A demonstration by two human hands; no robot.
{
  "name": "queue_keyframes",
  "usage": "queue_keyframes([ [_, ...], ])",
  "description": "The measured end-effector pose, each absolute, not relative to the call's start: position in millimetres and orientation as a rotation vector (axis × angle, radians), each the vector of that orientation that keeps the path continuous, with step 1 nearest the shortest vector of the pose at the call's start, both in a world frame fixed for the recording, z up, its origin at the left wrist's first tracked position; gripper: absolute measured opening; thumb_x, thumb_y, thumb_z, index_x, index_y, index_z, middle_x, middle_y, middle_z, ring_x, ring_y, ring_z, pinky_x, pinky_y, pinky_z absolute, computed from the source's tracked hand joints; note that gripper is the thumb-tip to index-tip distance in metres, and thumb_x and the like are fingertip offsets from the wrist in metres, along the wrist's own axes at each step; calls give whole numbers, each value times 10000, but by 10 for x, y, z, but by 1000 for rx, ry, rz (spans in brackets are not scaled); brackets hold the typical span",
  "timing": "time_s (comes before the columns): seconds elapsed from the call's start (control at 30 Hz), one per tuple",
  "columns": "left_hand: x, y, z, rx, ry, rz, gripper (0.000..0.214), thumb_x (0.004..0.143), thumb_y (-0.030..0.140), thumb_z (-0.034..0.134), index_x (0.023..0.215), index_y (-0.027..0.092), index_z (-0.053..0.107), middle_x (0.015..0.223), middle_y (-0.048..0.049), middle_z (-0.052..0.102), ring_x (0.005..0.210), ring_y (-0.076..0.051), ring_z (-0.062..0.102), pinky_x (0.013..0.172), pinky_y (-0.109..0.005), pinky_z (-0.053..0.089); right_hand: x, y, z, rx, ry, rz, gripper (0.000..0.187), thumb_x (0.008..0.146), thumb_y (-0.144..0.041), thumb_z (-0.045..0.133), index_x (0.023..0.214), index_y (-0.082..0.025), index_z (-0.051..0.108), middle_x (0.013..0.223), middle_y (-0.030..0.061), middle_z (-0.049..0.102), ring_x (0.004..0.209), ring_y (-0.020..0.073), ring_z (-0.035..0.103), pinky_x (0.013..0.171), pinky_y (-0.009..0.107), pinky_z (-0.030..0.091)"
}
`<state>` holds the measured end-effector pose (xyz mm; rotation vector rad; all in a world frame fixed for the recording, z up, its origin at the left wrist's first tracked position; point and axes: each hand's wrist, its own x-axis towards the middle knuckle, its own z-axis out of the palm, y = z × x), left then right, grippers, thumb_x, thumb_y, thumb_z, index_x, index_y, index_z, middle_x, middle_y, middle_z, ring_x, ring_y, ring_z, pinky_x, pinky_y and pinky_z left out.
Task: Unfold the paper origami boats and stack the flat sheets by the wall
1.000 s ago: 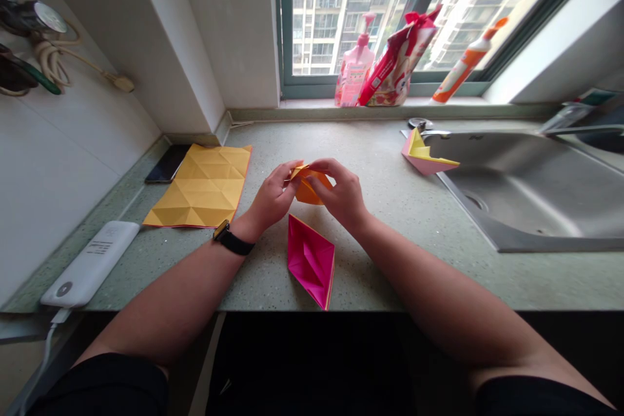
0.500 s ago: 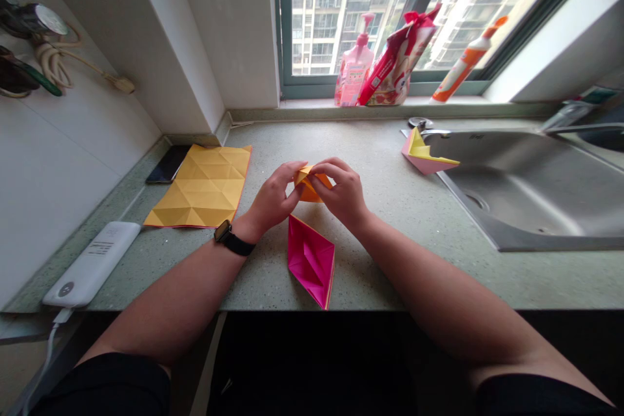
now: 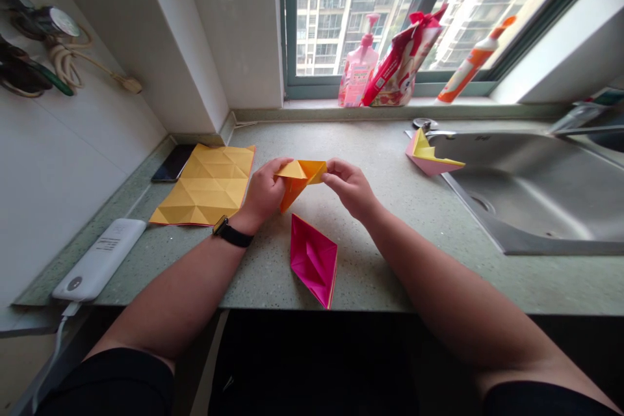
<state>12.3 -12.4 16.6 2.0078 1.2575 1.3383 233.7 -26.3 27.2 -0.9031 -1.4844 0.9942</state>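
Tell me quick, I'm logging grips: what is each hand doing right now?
Left hand: closed on the orange paper.
Right hand: closed, pinching the same paper's other end.

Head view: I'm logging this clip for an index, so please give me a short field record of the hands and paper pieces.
left hand: pinches orange folded paper, left end
right hand: pinches its right end
paper state: held up between both hands
nearest: pink paper boat, on the counter, nearer the person
left side: creased orange sheet, flat
by the sink: pink-and-yellow fold
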Motion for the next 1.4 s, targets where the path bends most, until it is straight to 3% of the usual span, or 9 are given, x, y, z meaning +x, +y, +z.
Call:
queue_keyframes([
  [0.17,98,-63,126,1757,1219,1286,368,989,404,715,1274,176,763,1275,-119,812,1106,-255,777,936,-310,609,2385,-254,356,-785,-1170,1327,202,760,-367,737,775,-260,567,837,-17,655,860,197,656,903,406,599],
  [0.37,113,-42,80,1521,1009,1104,584,830,649,871,1104,146,759,1113,-125,821,984,-250,776,795,-284,613,2489,-184,363,-785,-1000,1439,195,728,-354,712,768,-269,541,851,-3,643,868,217,633,867,395,602],
  [0.6,146,-110,117,1408,997,892,510,853,571,864,1138,153,797,1080,-119,829,886,-230,784,678,-268,606,2584,-105,333,-797,-937,1385,241,746,-395,729,799,-284,521,876,2,665,918,239,667,887,413,618],
  [0.77,138,-127,140,1593,1357,1114,404,955,535,727,991,141,810,909,-95,829,785,-245,774,588,-255,556,2490,-169,290,-939,-1290,1188,336,826,-543,794,811,-274,594,770,-19,649,784,190,653,831,375,602],
  [0.93,148,-112,143,1591,1417,1200,344,991,460,671,998,144,805,871,-83,824,755,-246,795,626,-272,608,2286,-322,206,-1094,-1792,801,259,878,-480,796,823,-252,684,793,15,720,722,186,655,733,358,560],
  [1.1,224,-127,104,1480,1307,1243,329,991,454,683,1021,146,796,916,-78,819,803,-239,805,703,-313,670,2211,-349,170,-1186,-1878,555,116,904,-336,752,831,-257,708,834,30,738,727,195,672,727,368,529],
  [1.3,307,-171,44,1421,1179,1249,391,969,522,742,1058,146,802,973,-80,823,879,-241,813,824,-354,690,2242,-270,130,-1339,-1836,511,146,842,-284,763,712,-259,699,714,4,708,661,188,620,636,337,424],
  [1.4,305,-151,20,1351,1174,1227,405,966,529,750,1061,138,794,961,-80,823,862,-235,812,805,-344,685,2245,-267,122,-1295,-1798,583,113,836,-293,740,731,-260,712,738,3,731,685,190,639,656,333,444],
])
